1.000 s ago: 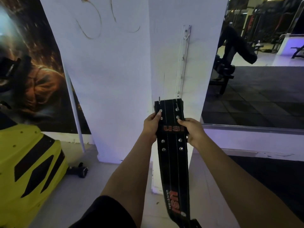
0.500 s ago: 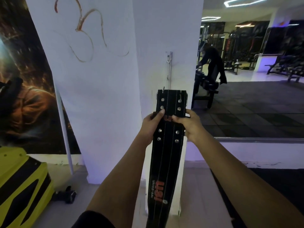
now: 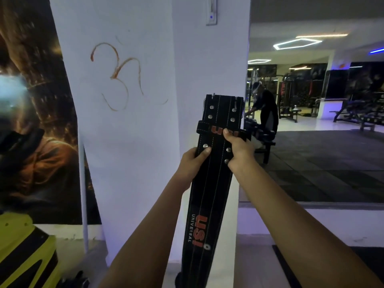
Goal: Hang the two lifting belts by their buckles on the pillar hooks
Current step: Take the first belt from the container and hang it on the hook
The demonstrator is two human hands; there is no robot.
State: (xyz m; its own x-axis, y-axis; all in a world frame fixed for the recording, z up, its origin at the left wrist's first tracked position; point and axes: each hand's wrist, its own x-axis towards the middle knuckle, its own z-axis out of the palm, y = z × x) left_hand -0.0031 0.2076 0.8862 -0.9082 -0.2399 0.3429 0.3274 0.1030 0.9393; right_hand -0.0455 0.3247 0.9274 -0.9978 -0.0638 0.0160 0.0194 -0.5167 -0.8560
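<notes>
A black leather lifting belt (image 3: 207, 200) with orange lettering hangs straight down in front of the white pillar (image 3: 133, 142). Its buckle end (image 3: 223, 102), with metal prongs and rivets, points up. My left hand (image 3: 194, 161) grips the belt's left edge below the keeper loop. My right hand (image 3: 236, 148) grips the right edge, thumb on the loop. The belt covers the pillar's hook rail. A white fitting (image 3: 212, 11) shows on the pillar at the top edge. Only one belt is in view.
A yellow and black machine cover (image 3: 25, 252) stands low at the left, with a mural wall (image 3: 31, 142) behind it. A thin white pole (image 3: 83, 200) leans at the pillar's left. Right of the pillar, a mirror (image 3: 324, 125) reflects a person, benches and racks.
Both hands have lifted the belt higher along the pillar, buckle end up. The view has tilted upward, and the hook rail seen earlier is now behind the belt.
</notes>
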